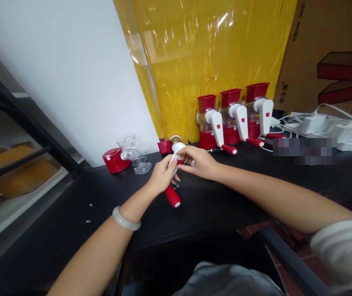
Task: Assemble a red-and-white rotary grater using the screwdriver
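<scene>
My left hand (160, 174) is closed around a white crank arm (174, 161), thumb on top. The crank's red ribbed grip (172, 197) sticks out below that hand, toward me. Bent over the same arm from the right is my right hand (197, 161), its fingers curled against the white plastic. A bit of red shows between the hands, mostly covered by fingers. Just beyond them lies a metallic drum (176, 139) with a white end, beside a red hopper (164, 146). To the left, a red base (116, 160) and clear plastic parts (131, 148) rest on the black table (102, 242).
Three assembled red-and-white rotary graters (208, 123) stand at the back right. White chargers and cables (327, 125) lie farther right. A yellow plastic sheet (209, 53) and a cardboard box (324, 49) rise behind. Small white scraps (88, 221) dot the table at left.
</scene>
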Demonstrator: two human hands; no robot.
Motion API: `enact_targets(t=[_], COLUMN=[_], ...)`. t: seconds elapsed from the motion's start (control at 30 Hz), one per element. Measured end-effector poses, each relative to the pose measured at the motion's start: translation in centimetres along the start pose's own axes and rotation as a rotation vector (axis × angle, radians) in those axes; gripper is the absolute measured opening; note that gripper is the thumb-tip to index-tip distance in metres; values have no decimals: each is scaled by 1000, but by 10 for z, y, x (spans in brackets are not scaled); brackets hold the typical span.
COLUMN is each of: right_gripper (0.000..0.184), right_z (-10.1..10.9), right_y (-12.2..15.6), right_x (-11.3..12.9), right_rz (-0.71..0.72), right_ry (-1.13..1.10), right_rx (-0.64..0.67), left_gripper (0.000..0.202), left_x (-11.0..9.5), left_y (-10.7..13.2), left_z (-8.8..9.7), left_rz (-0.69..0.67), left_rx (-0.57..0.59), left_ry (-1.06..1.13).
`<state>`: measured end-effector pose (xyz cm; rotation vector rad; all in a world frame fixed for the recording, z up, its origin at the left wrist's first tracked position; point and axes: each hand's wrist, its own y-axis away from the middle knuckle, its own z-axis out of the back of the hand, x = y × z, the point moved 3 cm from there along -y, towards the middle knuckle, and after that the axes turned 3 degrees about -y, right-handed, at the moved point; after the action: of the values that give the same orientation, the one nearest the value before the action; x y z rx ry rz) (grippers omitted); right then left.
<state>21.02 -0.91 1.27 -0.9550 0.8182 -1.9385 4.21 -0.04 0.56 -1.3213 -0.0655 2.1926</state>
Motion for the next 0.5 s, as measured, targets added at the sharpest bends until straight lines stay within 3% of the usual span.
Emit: enact_targets(t=[0.23, 0.5], right_gripper=[27, 41], right_z=[5, 7], right_y=[-2, -1], right_x=[4, 7], right_rz=[78, 66], right_ry=[164, 247], right_rx=[-36, -99], left_gripper=[44, 40], left_x=[-8, -5], left_y=[3, 4], left_z=[2, 3], left_rz=[-25, -56], left_rx=[2, 14], left_ry=[-65, -84])
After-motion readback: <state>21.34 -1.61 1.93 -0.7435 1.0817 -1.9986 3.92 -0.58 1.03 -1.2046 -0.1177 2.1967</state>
